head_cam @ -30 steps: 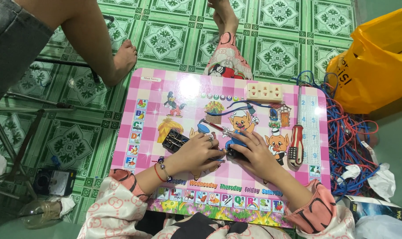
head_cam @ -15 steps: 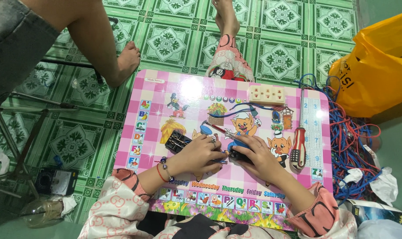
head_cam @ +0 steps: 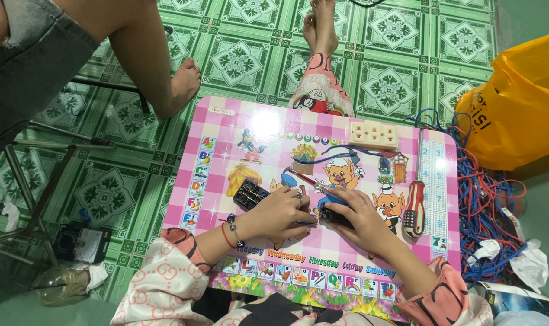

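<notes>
1. Two hands meet over one small black part [head_cam: 330, 215] near the middle of the pink picture-board table [head_cam: 226, 121], closer to its near edge. Your right hand [head_cam: 362, 220] is closed around the part, and your left hand [head_cam: 280, 214] is curled against its left end, fingers bent in; what the left fingertips pinch, I cannot tell.
2. Keep the part pressed flat on the table with the right hand so the left can work without it twisting — judged from the grip, steadiness matters most here.
3. A thin red-and-metal tool [head_cam: 305, 178] lies just beyond your left hand; mind its tip.
4. Left of your hands sits a second black part [head_cam: 249, 194], close by. That side is tight.
5. The red-handled screwdriver [head_cam: 414, 208] lies near the right edge, and the cream socket strip [head_cam: 373, 135] near the far edge.
6. Open room — the far-left corner and the near-left stretch of the table.
7. Off the right edge a tangle of blue and red wires [head_cam: 486, 205] crowds the floor.
</notes>
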